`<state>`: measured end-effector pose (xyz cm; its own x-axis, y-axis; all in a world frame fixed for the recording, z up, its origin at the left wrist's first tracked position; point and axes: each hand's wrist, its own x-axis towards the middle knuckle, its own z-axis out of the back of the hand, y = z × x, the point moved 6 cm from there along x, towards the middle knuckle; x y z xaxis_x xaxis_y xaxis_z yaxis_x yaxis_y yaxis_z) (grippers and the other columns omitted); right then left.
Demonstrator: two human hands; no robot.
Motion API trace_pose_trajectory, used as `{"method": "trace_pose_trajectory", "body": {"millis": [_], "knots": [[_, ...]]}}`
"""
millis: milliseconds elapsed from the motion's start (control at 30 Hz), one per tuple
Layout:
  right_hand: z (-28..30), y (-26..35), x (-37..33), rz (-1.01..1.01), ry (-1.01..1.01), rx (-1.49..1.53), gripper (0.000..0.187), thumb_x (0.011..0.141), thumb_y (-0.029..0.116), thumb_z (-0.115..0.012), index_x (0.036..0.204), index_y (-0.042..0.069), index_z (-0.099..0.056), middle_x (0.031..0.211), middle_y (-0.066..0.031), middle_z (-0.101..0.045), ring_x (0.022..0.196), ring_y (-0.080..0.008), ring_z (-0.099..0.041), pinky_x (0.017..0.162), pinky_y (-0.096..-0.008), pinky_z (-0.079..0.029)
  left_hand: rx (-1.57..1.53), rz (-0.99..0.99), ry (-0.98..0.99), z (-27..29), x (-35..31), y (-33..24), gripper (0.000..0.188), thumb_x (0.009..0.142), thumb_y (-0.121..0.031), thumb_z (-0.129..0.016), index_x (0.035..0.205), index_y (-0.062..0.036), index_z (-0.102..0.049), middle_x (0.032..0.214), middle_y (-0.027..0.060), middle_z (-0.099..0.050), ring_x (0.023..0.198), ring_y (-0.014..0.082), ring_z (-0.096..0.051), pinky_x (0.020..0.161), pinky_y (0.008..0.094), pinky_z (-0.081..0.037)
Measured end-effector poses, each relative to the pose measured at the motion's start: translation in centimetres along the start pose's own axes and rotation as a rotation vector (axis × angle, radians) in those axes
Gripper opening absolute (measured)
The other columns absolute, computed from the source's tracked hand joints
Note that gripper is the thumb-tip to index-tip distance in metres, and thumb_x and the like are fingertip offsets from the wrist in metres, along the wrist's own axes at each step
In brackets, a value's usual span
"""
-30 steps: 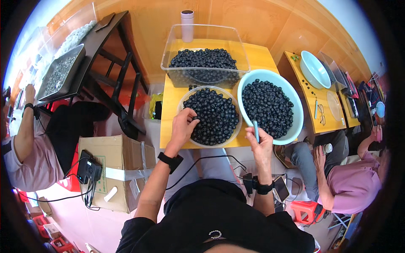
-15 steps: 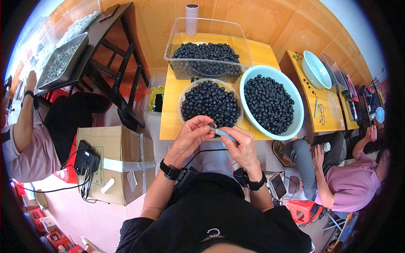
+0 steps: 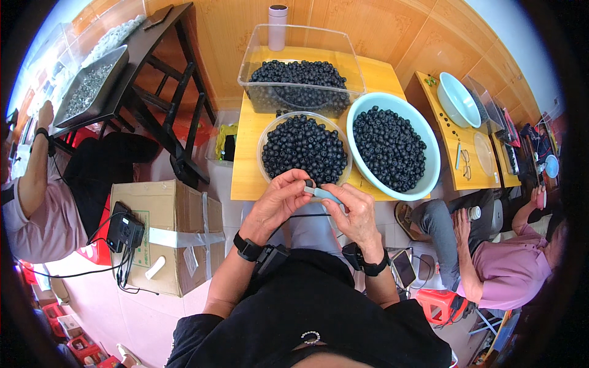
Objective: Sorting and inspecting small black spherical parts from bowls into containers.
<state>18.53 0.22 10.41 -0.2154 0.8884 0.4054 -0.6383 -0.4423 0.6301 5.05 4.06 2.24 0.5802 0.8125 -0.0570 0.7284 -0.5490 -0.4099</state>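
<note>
My left hand [image 3: 277, 200] pinches a small dark round bead [image 3: 309, 183] between thumb and fingertips. In my right hand [image 3: 357, 213] is a small tool with a pale blue handle [image 3: 326, 195], its pale tip meeting the bead. What kind of tool it is, I cannot make out. Both hands hover at the table's near edge, just in front of a clear round tub [image 3: 262, 161] heaped with similar dark beads. To its right stands a light blue basin [image 3: 437, 158], also full of them. Behind sits a clear rectangular bin [image 3: 245, 84] with more.
A lilac bottle [image 3: 277, 27] stands behind the bin on the yellow table [image 3: 245, 175]. At left are a cardboard box [image 3: 162, 245], a dark table [image 3: 138, 58] and a seated person [image 3: 46, 214]. Another person [image 3: 503, 270] sits at right, below a second yellow table [image 3: 451, 178].
The tool has tilted slightly against the bead, and more of its pale tip shows. My hands stay nearly in place; the whole view has shifted a little.
</note>
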Motion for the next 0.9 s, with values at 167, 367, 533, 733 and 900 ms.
{"method": "trace_pose_trajectory", "body": {"millis": [167,367,533,733,900], "knots": [[0.1,0.0,0.1,0.003,-0.015,-0.014,0.023,0.077,0.017,-0.069,0.096,0.004,-0.065,0.065,-0.0078,-0.055,0.048,-0.0210,-0.052,0.046,-0.0329,-0.041,-0.036,0.029,-0.004,0.0,0.0,0.3,0.015,0.086,-0.005,-0.059,0.101,-0.0043,-0.057,0.093,0.0078,-0.064,0.081,0.0131,-0.064,0.072,0.0236,-0.056],[0.1,-0.2,0.1,-0.006,-0.027,-0.008,0.024,0.077,0.017,-0.069,0.096,0.004,-0.065,0.065,-0.0075,-0.055,0.048,-0.0207,-0.052,0.046,-0.0325,-0.041,-0.069,0.043,-0.022,0.2,-0.1,0.5,0.015,0.086,-0.005,-0.060,0.101,-0.0049,-0.057,0.092,0.0075,-0.064,0.080,0.0132,-0.065,0.072,0.0237,-0.057],[0.1,-0.2,0.2,-0.008,-0.015,-0.017,0.023,0.077,0.017,-0.069,0.096,0.004,-0.066,0.065,-0.0076,-0.055,0.049,-0.0216,-0.052,0.046,-0.0329,-0.041,-0.041,0.042,-0.031,0.2,-0.1,0.5,0.015,0.085,-0.005,-0.060,0.100,-0.0043,-0.058,0.091,0.0074,-0.064,0.079,0.0130,-0.065,0.071,0.0234,-0.056],[-0.1,-0.2,0.3,0.034,-0.044,-0.018,0.022,0.077,0.016,-0.068,0.096,0.004,-0.066,0.066,-0.0086,-0.056,0.054,-0.0257,-0.056,0.048,-0.0346,-0.042,-0.013,0.028,-0.005,0.4,-0.2,0.2,0.013,0.084,-0.004,-0.062,0.097,-0.0031,-0.058,0.090,0.0075,-0.064,0.076,0.0128,-0.065,0.069,0.0231,-0.057],[0.7,-4.1,0.7,-0.081,-0.169,-0.150,0.020,0.079,0.015,-0.067,0.093,0.001,-0.066,0.068,-0.0106,-0.060,0.057,-0.0272,-0.058,0.052,-0.0353,-0.045,0.073,0.070,0.106,-2.1,-1.4,0.3,0.014,0.083,-0.005,-0.064,0.095,-0.0026,-0.057,0.089,0.0110,-0.060,0.069,0.0123,-0.061,0.062,0.0204,-0.053]]}}
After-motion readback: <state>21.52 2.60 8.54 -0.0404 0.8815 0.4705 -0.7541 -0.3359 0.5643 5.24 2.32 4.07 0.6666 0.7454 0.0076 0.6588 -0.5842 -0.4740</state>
